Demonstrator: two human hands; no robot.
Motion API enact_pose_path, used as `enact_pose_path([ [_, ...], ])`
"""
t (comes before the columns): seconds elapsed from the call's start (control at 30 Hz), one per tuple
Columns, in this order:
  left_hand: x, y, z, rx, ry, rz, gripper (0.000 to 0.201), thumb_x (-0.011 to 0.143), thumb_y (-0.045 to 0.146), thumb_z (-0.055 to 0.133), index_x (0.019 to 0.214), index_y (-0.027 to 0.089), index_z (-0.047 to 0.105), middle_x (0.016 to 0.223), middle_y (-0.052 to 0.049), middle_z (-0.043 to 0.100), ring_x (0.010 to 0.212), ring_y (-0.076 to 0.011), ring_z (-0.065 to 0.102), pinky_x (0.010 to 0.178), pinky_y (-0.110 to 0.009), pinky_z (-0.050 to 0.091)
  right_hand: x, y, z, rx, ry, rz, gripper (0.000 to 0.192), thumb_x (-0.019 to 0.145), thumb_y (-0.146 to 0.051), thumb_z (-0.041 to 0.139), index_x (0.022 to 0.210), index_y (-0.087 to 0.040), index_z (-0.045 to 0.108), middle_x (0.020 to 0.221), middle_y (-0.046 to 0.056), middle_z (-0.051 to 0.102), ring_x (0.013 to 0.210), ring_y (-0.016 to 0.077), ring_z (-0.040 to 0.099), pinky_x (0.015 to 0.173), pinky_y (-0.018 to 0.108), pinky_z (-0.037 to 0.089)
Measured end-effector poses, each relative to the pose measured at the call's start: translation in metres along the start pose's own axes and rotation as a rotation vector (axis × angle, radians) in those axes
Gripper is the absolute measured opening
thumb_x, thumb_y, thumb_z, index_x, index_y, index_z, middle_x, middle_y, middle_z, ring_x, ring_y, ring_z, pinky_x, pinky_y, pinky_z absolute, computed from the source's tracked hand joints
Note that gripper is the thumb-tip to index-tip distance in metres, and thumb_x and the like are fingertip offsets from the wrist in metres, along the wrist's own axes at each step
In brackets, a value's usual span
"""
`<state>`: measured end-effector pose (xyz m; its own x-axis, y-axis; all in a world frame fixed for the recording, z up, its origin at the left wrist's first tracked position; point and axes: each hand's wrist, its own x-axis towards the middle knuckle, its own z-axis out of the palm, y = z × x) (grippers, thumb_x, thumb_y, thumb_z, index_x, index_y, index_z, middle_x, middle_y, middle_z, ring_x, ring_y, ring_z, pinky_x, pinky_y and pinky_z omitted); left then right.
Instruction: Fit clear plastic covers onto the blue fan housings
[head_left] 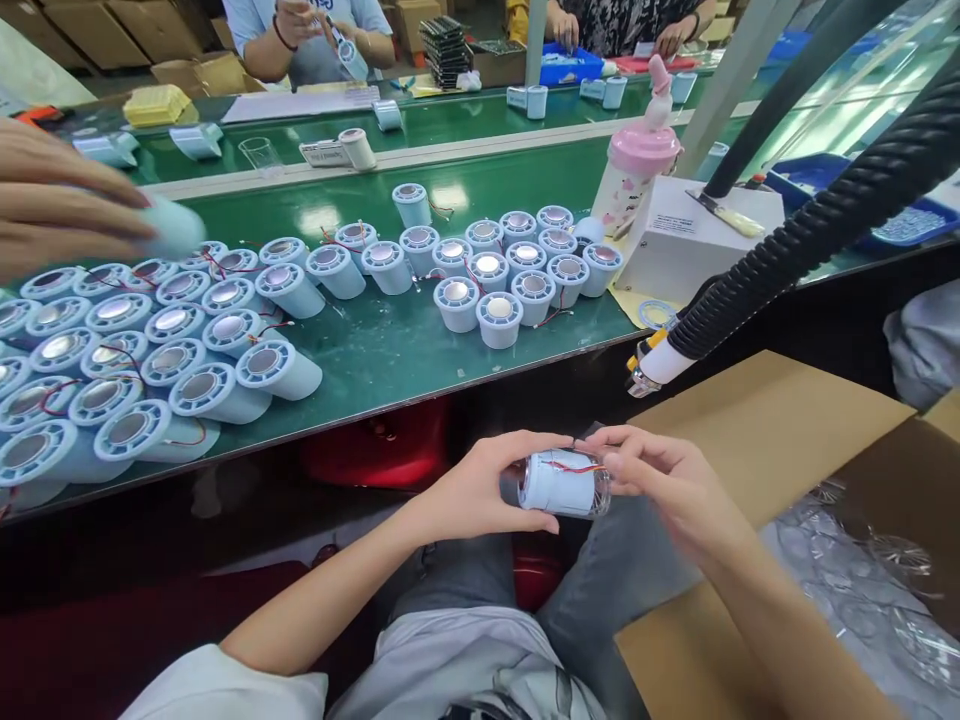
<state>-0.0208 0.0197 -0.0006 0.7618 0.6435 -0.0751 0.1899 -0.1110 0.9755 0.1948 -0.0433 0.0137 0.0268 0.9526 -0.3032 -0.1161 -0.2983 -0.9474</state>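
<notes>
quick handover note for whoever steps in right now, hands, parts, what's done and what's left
Left hand and right hand: both grip one pale blue cylinder part with red wires, held over the lap below the green bench.
Bench: a group of similar parts standing upright, another group lying tilted at left. A co-worker's hand reaches in there.
Cardboard box at right.
Done versus left: cannot tell which parts are finished.

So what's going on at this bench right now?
A seated person holds a small pale blue cylinder with red wires over their lap, the left hand gripping one end and the right hand at the clear end. Many similar blue cylinders lie and stand on the green bench. Another person's hand reaches in at the far left. An open cardboard box sits to the right.
</notes>
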Motion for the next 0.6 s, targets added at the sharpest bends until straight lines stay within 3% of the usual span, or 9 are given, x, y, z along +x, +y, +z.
enact_pose_path([
  [0.1,0.002,0.004,0.002,-0.125,-0.006,-0.047,0.072,0.068,0.031,0.081,0.134,0.024,0.052,0.128,-0.010,0.060,0.110,-0.0244,0.061,0.091,-0.033,0.053,0.000,0.000,-0.004,0.048,0.014,0.002,0.033,0.077,-0.040,0.076,0.056,-0.018,0.064,0.103,0.008,0.067,0.096,0.0217,0.062,0.067,0.024,0.055],
  [0.2,0.003,0.005,0.002,-0.233,0.002,-0.082,0.072,0.067,0.026,0.082,0.132,0.021,0.052,0.127,-0.011,0.061,0.110,-0.0240,0.063,0.093,-0.033,0.053,-0.002,0.002,-0.007,0.016,-0.057,-0.104,0.025,0.081,-0.042,0.072,0.066,-0.022,0.070,0.110,0.007,0.067,0.102,0.0237,0.063,0.073,0.028,0.057],
  [0.27,0.003,0.006,0.002,-0.313,0.014,-0.106,0.072,0.067,0.023,0.082,0.132,0.020,0.051,0.128,-0.011,0.061,0.111,-0.0246,0.063,0.093,-0.034,0.053,-0.006,0.004,-0.007,-0.136,-0.146,-0.250,0.016,0.081,-0.042,0.073,0.085,-0.027,0.074,0.122,0.007,0.063,0.115,0.0278,0.059,0.085,0.036,0.056],
  [0.33,0.002,0.008,0.002,-0.379,0.010,-0.111,0.071,0.068,0.022,0.081,0.132,0.021,0.049,0.130,-0.012,0.060,0.113,-0.0256,0.062,0.093,-0.036,0.054,-0.011,0.006,-0.005,-0.398,-0.206,-0.438,0.025,0.078,-0.037,0.076,0.103,-0.031,0.073,0.134,0.007,0.055,0.127,0.0316,0.050,0.098,0.043,0.050],
  [0.43,-0.002,0.010,0.004,-0.386,0.003,-0.102,0.069,0.069,0.021,0.081,0.131,0.022,0.051,0.131,-0.012,0.059,0.114,-0.0267,0.061,0.095,-0.038,0.053,-0.016,0.012,-0.003,-0.688,-0.205,-0.646,0.037,0.082,-0.024,0.072,0.118,-0.031,0.067,0.142,0.009,0.047,0.131,0.0315,0.046,0.102,0.044,0.047],
  [0.5,-0.002,0.010,0.005,-0.372,0.003,-0.120,0.069,0.067,0.022,0.082,0.129,0.021,0.052,0.131,-0.012,0.059,0.114,-0.0270,0.061,0.094,-0.038,0.053,-0.016,0.018,-0.006,-0.723,-0.211,-0.681,0.045,0.084,-0.020,0.068,0.127,-0.030,0.058,0.142,0.010,0.047,0.130,0.0293,0.047,0.103,0.044,0.047],
  [0.6,0.008,0.001,0.005,-0.403,-0.002,-0.161,0.070,0.066,0.024,0.083,0.129,0.020,0.052,0.126,-0.013,0.061,0.108,-0.0258,0.064,0.089,-0.037,0.054,-0.008,0.029,-0.014,-0.698,-0.188,-0.623,0.050,0.083,-0.019,0.068,0.129,-0.029,0.051,0.138,0.009,0.052,0.132,0.0273,0.046,0.108,0.046,0.043],
])
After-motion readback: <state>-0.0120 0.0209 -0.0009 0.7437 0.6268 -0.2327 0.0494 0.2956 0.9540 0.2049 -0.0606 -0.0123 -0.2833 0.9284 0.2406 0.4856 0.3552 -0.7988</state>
